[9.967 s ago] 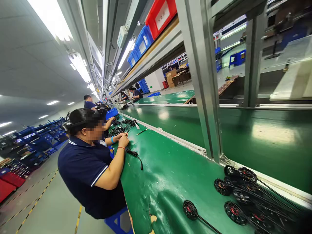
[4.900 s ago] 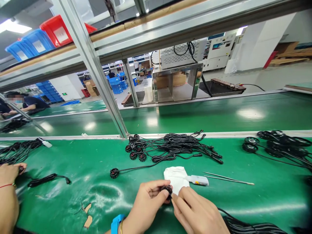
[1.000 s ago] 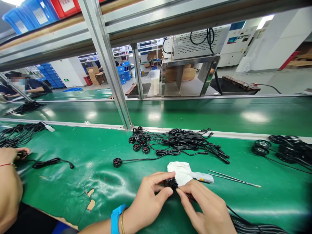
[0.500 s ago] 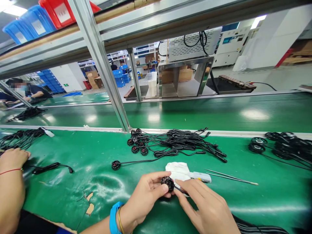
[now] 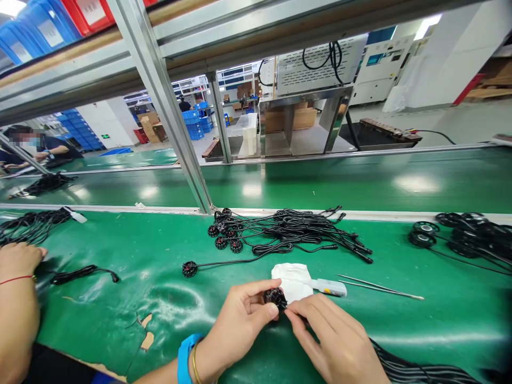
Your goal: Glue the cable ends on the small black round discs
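My left hand (image 5: pixel 245 324) grips a small round black part with open spokes (image 5: pixel 273 298) between thumb and fingers, just above the green mat. My right hand (image 5: pixel 334 333) is closed in a pinch at the part's right edge. The black cable in that pinch is now covered by the fingers. Just behind my hands lie a folded white cloth (image 5: pixel 293 278), a clear tube with a pale tip (image 5: pixel 332 287) and long metal tweezers (image 5: pixel 384 288). A bundle of black cables (image 5: pixel 412 365) comes out from under my right forearm.
Black cables with round ends (image 5: pixel 294 229) are heaped at mid-table; one round end (image 5: pixel 189 269) lies apart. More black wheel-like parts (image 5: pixel 464 234) sit at right. At left are a co-worker's arm (image 5: pixel 18 298) and a coiled cable (image 5: pixel 84 274). A metal post (image 5: pixel 168 117) rises behind.
My right fingertips have moved up against the edge of the round part, hiding the stretch of cable that showed before. The part has turned slightly in my left hand.
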Tool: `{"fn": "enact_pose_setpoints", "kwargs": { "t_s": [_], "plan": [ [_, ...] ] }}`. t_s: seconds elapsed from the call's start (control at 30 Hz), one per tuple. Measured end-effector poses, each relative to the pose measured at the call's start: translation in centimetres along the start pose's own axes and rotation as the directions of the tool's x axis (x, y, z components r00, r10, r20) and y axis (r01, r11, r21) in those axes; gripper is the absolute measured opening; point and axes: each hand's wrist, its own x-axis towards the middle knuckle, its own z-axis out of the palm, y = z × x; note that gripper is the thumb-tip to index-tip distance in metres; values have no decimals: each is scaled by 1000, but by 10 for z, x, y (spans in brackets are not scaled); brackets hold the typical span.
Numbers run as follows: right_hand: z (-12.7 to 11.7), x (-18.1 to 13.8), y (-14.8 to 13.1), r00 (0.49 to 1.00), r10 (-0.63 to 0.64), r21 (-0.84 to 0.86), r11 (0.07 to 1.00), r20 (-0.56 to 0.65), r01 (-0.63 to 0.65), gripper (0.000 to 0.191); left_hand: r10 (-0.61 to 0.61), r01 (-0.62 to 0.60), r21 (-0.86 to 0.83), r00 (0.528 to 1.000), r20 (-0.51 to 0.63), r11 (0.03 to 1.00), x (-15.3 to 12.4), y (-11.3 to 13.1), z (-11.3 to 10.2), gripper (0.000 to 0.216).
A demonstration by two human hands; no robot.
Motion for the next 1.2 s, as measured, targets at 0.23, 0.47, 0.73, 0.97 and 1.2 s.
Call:
{"fn": "enact_pose_setpoints", "kwargs": {
  "t_s": [0.23,0.47,0.73,0.97,1.2],
  "plan": [
    [-5,4,4,1000,12,45,999,5,-13,14,-21,21,14,1000,-23,1000,0,1,-1,55],
    [-4,5,5,999,39,55,998,9,-40,14,-40,42,-107,999,24,993,-1,2,0,52],
    [-4,2,5,999,31,30,999,13,-31,15,43,-43,0,999,4,999,-1,-2,4,56],
    [2,-2,5,1000,21,-18,1000,19,-21,16,75,-63,188,996,-56,980,-3,-5,5,46],
    [6,-5,6,999,45,-1,999,27,-45,17,70,-46,274,995,-78,961,-4,0,5,44]
  ]
}}
